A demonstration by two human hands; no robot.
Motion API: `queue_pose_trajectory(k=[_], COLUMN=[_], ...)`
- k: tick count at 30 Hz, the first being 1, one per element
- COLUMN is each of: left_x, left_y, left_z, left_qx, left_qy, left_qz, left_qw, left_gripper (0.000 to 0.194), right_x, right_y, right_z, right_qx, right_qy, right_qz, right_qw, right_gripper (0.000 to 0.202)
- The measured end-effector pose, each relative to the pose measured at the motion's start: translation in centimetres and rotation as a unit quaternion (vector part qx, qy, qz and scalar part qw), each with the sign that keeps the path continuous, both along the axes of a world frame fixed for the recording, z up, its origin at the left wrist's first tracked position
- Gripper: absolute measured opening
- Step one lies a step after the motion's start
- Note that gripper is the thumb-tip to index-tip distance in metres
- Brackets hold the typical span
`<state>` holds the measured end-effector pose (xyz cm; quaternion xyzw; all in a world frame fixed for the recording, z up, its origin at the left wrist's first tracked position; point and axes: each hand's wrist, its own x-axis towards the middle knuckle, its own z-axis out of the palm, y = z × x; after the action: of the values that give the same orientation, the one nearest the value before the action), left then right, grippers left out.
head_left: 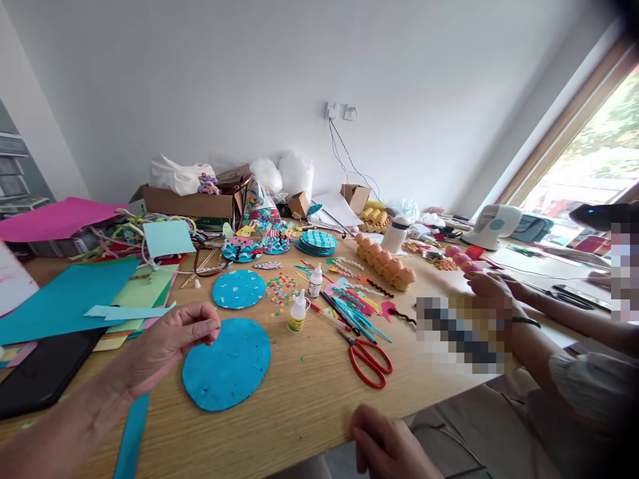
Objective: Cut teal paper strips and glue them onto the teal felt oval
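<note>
**Left hand pinched beside the big blue disc**

Nearest the camera, the right hand [387, 446] rests at the front edge of the wooden table [309, 406], fingers loosely curled and holding nothing that shows; its palm side is hidden, so whether it is quite empty I cannot tell. That table is the largest thing here, running back to a white wall and crowded with craft stuff.

On its left lie coloured paper sheets [60, 299], teal over green and yellow, with a black tablet [44, 372] in front of them. At the back stands a cardboard box [190, 199] with white bags on it.

Next in size, the large blue disc [227, 364] lies flat near the front edge, speckled with small bits. The left hand [170, 339] hovers just up and to the left of it, thumb and fingertips closed together in a pinch over the disc's upper-left rim; whether something tiny sits in that pinch is too small to see. The disc lies right and towards the camera from this hand, and the left hand is clearly the nearer of the two; the right sits well apart, beyond the disc's lower right.

A smaller blue disc [238, 289] lies behind, then an orange egg carton [385, 263]. Red scissors [368, 359] lie right of the big disc, blades pointing back and left. A glue bottle [298, 311] stands upright between the discs and the scissors, with scattered confetti [281, 290] just behind it.

Another person's hand [492, 285] works at the right side.
</note>
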<state>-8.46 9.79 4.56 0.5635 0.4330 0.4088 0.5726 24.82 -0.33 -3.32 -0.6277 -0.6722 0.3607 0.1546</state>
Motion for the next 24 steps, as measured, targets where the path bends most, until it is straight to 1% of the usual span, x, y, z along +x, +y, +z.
queue_pose_trajectory(k=[1,2,4,6,7,8,10,12,14,16,18,19,22,24], left_x=[0.0,0.1,0.2,0.5,0.6,0.8,1.1,1.4,1.5,1.4,1.3,1.2,1.0,0.9], left_y=[-0.1,-0.2,-0.4,-0.5,-0.6,-0.6,-0.6,-0.5,-0.4,-0.3,-0.2,-0.2,-0.4,-0.5], left_z=[0.0,-0.1,-0.2,-0.5,-0.7,-0.9,-1.2,-1.2,-1.1,-0.8,-0.6,-0.6,-0.8,-1.1], left_qx=[0.009,0.017,0.027,0.036,0.04,0.045,0.054,0.057,0.055,0.059,0.067,0.07,0.07,0.075], left_qy=[0.005,0.008,0.007,-0.012,-0.02,-0.028,-0.031,-0.011,0.014,0.037,0.053,0.059,0.066,0.052], left_qz=[-0.008,-0.017,-0.03,-0.032,-0.032,-0.032,-0.039,-0.044,-0.046,-0.038,-0.022,-0.013,-0.004,-0.007], left_qw=[1.0,1.0,0.999,0.999,0.998,0.998,0.997,0.997,0.997,0.997,0.996,0.996,0.995,0.996], left_gripper=[0.029,0.03,0.032,0.033,0.034,0.035,0.038,0.039,0.029,0.018,0.019,0.022,0.031,0.035], right_x=[-0.2,-0.4,-0.8,-1.2,-1.5,-1.8,-2.6,-3.5,-4.2,-4.7,-5.0,-5.1,-5.6,-5.9], right_y=[0.0,0.0,0.3,1.1,1.7,2.5,4.1,5.9,7.5,9.2,10.9,11.8,14.3,15.6], right_z=[1.4,2.8,5.0,6.1,6.1,5.9,5.0,4.1,3.4,3.0,2.6,2.4,1.4,0.7], right_qx=[0.028,0.033,0.014,0.021,0.051,0.071,0.066,0.071,0.11,0.131,0.124,0.118,0.109,0.106], right_qy=[-0.001,0.002,0.04,0.08,0.083,0.089,0.143,0.194,0.197,0.202,0.202,0.202,0.201,0.198], right_qz=[-0.011,-0.002,0.025,0.023,0.006,-0.01,-0.025,-0.03,-0.048,-0.074,-0.092,-0.091,-0.074,-0.058], right_qw=[1.0,0.999,0.999,0.996,0.995,0.993,0.987,0.978,0.973,0.968,0.967,0.968,0.971,0.973], right_gripper=[0.019,0.017,0.02,0.023,0.022,0.021,0.019,0.015,0.009,0.021,0.035,0.04,0.046,0.043])
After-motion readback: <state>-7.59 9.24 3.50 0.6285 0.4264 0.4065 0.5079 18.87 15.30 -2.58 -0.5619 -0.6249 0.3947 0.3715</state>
